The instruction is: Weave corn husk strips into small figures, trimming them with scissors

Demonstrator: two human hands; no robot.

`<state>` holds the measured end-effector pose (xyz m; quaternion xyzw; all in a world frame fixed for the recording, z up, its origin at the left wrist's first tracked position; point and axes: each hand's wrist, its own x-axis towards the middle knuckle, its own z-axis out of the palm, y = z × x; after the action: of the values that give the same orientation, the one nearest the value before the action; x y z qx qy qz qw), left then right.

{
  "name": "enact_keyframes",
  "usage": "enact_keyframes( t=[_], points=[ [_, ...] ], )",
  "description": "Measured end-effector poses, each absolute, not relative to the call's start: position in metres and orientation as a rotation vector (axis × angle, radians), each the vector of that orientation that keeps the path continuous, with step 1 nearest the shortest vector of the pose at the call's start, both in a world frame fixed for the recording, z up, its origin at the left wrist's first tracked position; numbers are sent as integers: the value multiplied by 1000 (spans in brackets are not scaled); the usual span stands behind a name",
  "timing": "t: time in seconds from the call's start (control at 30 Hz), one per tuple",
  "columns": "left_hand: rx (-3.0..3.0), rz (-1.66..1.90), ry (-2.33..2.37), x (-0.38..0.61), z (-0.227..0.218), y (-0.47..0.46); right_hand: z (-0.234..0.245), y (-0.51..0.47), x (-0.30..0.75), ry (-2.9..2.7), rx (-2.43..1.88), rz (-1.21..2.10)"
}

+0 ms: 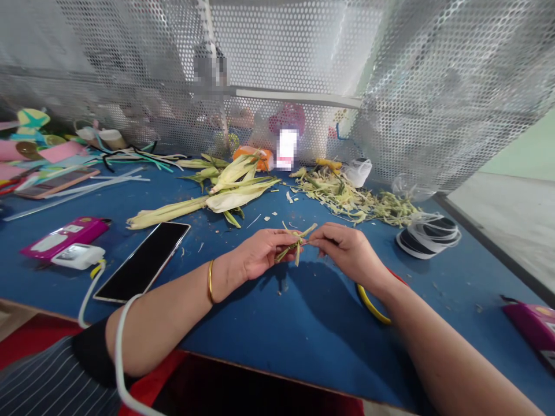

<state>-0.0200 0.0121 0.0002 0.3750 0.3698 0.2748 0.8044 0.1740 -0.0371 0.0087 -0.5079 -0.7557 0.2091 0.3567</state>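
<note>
My left hand (262, 251) is closed around a small knotted piece of corn husk strips (298, 242), held just above the blue table. Thin pale ends stick out of it upward and downward. My right hand (342, 247) is beside it, thumb and fingers pinched on a thin strand running from the husk piece; whether this is husk or thread I cannot tell. Behind both hands lies a bunch of whole corn husks (236, 193). To its right is a heap of shredded husk (342, 193). Under my right wrist, a curved yellow handle-like thing (372, 306) is partly hidden.
A dark phone (145, 263) and a magenta device (71, 234) with a white cable lie at left. A spool of white cord (427, 237) sits at right, near another magenta device (531, 323). Coloured strips (52, 151) crowd the far left. A perforated sheet (295, 52) hangs behind.
</note>
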Motion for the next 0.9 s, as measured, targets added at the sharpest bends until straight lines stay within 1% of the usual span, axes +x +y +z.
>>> enact_keyframes(
  t=[0.07,0.23,0.3,0.47,0.77,0.9],
  points=[
    [824,594,797,-20,0,12,9,-37,173,-1921,-1304,509],
    [850,564,795,-20,1,9,9,-40,168,-1955,-1247,274],
    [861,537,798,-20,2,8,8,-41,166,-1992,-1243,303],
    [877,526,818,-20,0,9,5,-39,166,-2071,-1328,543],
    [906,524,838,-16,4,4,4,-39,165,-2029,-1401,505],
    [882,483,833,-17,8,4,3,-38,169,-2114,-1258,477]
  ],
)
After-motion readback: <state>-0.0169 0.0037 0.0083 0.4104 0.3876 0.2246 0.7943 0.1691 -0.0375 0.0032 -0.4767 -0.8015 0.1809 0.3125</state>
